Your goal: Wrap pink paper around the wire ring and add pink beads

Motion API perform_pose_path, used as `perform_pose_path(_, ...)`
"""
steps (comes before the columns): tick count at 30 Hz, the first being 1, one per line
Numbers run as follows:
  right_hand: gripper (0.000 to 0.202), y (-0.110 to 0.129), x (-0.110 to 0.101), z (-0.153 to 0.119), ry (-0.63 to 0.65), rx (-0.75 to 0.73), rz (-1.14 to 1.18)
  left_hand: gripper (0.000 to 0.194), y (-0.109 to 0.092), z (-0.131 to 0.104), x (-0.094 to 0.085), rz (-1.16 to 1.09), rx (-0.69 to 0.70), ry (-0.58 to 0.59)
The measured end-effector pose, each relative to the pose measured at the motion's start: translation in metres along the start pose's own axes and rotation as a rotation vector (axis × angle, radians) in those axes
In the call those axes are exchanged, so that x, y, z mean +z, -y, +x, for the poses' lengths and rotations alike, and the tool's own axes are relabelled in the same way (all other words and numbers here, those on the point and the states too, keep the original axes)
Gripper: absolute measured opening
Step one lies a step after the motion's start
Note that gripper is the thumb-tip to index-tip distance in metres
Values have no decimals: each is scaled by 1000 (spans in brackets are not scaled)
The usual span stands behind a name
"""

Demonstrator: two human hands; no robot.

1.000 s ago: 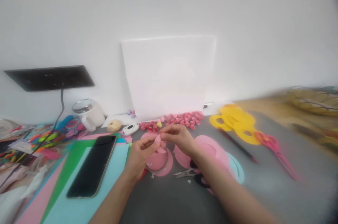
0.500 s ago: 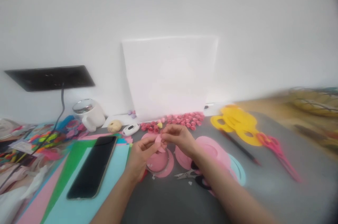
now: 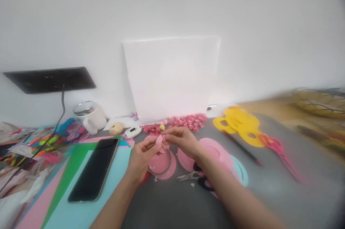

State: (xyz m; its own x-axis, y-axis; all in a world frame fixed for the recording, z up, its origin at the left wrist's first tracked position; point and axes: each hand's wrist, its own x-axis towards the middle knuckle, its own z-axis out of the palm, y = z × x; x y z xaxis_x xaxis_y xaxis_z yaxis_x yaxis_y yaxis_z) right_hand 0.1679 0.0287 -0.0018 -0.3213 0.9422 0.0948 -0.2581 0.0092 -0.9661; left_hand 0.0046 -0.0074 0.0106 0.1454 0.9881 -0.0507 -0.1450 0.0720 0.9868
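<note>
A small curled strip of pink paper (image 3: 159, 139) is pinched between the fingers of both hands. My left hand (image 3: 144, 155) grips its lower left side. On its upper right, my right hand (image 3: 181, 141) holds it with thumb and fingertips. Below the hands lie pink paper circles (image 3: 168, 172) on the grey table (image 3: 161, 207). Black-handled scissors (image 3: 190, 176) rest partly under my right forearm. Behind the hands several small rolled red-pink paper flowers (image 3: 188, 121) are grouped.
A phone (image 3: 94, 171) lies on coloured sheets (image 3: 114, 171) at left. A white mug (image 3: 93, 117) stands behind. To the right are yellow paper rings (image 3: 239, 123), a pencil (image 3: 244, 148) and pink scissors (image 3: 283, 155). A white board (image 3: 172, 78) leans on the wall.
The pink strip has shifted slightly left and turned between my fingers. Both hands stay close together. The whole view has shifted a little.
</note>
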Motion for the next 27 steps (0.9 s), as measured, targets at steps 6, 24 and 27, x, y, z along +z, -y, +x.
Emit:
perform_pose_path(6,20,1,1,-1,40,-6,52,22,-1,-1,1,30,-3,22)
perform_pose_path(24,21,3,6,-1,83,-47,42,19,1,-2,3,102,12,-22)
perform_pose_path(27,22,6,5,-2,62,-65,-10,22,5,0,0,149,65,-68)
